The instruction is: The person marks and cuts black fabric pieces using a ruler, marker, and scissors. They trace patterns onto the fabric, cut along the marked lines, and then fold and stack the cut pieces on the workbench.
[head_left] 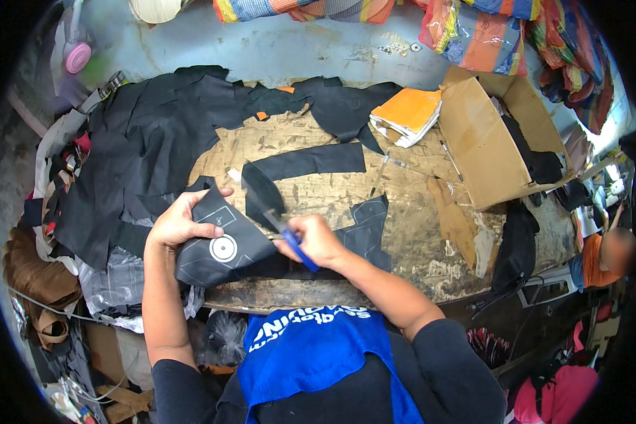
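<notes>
My left hand (180, 222) grips a black leather-like piece (237, 258) near its left edge, thumb on top. White chalk-like outlines and a white round mark show on that piece. In my right hand (314, 240) is a pair of scissors (299, 249) with blue handles. Their blades are smeared by motion and point up and left, at the piece's right edge. A narrow black flap (263, 194) stands up beside the blades; whether it is still joined to the piece I cannot tell. Another marked black piece (367, 230) lies right of my right hand.
Black sheets (141, 141) cover the wooden table's (420, 212) left side. Beyond my hands lies a black strip (314, 161). An orange-and-white stack (406, 113) sits beside an opened cardboard box (480, 141). Tan scraps (451, 219) lie at right. Another person (601, 258) appears at the far right.
</notes>
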### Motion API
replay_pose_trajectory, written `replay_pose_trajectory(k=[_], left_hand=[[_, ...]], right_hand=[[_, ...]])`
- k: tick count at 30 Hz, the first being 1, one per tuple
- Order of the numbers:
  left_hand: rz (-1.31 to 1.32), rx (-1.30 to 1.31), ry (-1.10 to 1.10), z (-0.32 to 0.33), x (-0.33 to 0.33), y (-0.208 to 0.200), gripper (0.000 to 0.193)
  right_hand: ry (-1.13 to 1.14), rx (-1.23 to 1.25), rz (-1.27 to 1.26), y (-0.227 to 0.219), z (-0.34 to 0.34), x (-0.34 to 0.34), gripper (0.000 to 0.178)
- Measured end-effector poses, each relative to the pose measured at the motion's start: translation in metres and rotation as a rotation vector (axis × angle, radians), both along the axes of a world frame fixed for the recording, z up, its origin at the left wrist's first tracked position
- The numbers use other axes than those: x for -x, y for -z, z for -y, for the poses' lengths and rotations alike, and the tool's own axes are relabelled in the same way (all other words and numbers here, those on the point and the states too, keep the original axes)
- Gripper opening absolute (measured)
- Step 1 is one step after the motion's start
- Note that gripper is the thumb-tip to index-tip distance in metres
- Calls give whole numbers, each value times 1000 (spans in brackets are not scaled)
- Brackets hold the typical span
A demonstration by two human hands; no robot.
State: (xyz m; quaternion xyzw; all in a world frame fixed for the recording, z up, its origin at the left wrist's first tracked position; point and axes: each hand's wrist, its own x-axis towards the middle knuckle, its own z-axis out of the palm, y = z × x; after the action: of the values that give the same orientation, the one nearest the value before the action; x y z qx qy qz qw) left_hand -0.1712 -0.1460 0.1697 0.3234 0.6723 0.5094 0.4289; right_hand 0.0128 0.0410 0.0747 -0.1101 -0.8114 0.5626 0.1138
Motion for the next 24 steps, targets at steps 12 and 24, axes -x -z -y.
replay_pose_trajectory(k=[12, 24], left_hand=[[-93, 205, -400, 71, 41, 50, 48], [-1205, 122, -115, 28, -48, 80, 69]], right_hand=[[879, -693, 719, 34, -145, -146, 36], [278, 683, 293, 33, -75, -149, 23]])
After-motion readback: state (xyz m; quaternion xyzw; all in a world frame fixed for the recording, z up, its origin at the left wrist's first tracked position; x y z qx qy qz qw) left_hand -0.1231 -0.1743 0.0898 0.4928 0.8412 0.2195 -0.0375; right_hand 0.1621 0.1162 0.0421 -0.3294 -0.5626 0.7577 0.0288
